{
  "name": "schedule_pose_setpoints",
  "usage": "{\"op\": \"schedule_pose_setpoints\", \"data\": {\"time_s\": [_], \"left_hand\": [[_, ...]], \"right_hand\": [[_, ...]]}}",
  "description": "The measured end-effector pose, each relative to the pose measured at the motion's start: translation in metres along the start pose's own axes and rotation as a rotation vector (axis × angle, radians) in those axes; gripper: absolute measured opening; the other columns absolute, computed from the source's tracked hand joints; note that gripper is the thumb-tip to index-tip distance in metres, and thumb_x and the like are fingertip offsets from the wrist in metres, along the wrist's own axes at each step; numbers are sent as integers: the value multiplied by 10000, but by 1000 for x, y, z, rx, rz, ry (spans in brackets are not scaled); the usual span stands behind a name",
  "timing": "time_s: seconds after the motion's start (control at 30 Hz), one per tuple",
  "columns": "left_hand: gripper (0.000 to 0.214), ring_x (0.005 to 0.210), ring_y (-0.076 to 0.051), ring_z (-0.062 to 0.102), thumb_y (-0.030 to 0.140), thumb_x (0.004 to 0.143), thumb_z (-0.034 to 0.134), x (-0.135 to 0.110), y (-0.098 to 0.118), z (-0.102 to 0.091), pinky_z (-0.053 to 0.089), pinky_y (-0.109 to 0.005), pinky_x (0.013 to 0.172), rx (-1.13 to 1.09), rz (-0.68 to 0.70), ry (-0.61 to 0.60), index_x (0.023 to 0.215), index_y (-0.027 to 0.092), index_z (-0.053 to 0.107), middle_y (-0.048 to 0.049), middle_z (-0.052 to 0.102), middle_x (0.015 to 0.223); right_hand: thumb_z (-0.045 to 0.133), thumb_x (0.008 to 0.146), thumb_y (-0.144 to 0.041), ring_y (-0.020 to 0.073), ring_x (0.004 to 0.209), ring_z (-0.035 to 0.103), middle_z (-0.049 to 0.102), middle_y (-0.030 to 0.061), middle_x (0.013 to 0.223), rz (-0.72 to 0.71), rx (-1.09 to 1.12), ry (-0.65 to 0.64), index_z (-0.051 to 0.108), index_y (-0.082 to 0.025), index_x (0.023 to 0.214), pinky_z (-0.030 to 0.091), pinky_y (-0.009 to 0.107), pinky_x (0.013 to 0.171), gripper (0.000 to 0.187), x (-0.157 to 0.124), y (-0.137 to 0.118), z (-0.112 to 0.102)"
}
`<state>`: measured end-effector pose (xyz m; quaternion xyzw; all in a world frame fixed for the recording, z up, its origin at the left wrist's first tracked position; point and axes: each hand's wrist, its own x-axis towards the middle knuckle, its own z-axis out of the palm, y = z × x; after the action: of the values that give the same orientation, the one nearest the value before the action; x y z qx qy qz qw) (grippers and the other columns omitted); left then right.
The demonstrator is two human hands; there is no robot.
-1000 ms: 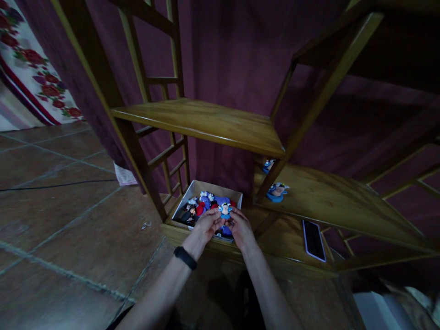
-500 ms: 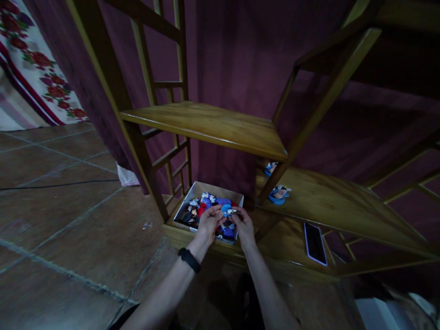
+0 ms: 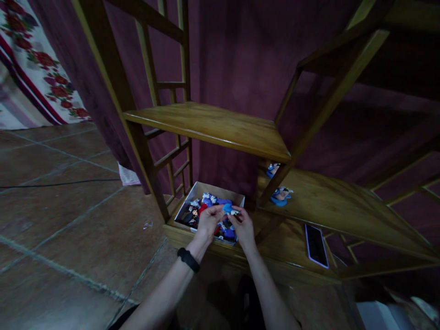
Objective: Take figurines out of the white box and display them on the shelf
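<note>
A small blue and white figurine (image 3: 227,209) is pinched between my left hand (image 3: 208,222) and my right hand (image 3: 244,225). Both hands hold it over a white cardboard box (image 3: 184,201) on the low shelf. Inside that box lie several figurines (image 3: 194,211) in purple, red, black and white; my hands cover part of them. My left wrist wears a black band. To the right, two similar figurines with blue bases stand on the raised shelf, one figurine (image 3: 281,195) near its left end and another figurine (image 3: 272,170) behind a slanted post.
A wooden shelf board (image 3: 206,123) juts out above the box. Wooden posts (image 3: 137,137) rise at its left. A phone (image 3: 316,245) lies on the lower ledge at right. Dark red curtain (image 3: 227,68) hangs behind. A cable (image 3: 62,184) crosses the tiled floor.
The figurine has been turned slightly in my fingers, showing its blue part at a different angle. My hands stay over the box. The view has shifted slightly.
</note>
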<state>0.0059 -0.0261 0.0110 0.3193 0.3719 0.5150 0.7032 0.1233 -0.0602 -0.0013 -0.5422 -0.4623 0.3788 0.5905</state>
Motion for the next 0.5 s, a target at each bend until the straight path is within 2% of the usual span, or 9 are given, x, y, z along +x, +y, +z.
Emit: {"op": "schedule_pose_setpoints", "data": {"time_s": [0.2, 0.5], "left_hand": [[346, 612, -115, 595, 268, 506, 820, -2, -2, 4, 490, -250, 639, 75, 14, 92, 794, 109, 715, -50, 689, 696], [293, 594, -101, 580, 184, 520, 804, -4, -2, 6, 466, -222, 618, 94, -22, 93, 789, 116, 711, -30, 670, 656]], "right_hand": [[616, 710, -413, 182, 756, 633, 687, 34, 861, 37, -21, 31, 628, -198, 944, 508, 303, 709, 319, 2, 7, -1], [615, 703, -449, 163, 663, 619, 677, 8, 798, 100, -34, 22, 620, -210, 876, 498, 268, 612, 295, 1, 4, -3]]}}
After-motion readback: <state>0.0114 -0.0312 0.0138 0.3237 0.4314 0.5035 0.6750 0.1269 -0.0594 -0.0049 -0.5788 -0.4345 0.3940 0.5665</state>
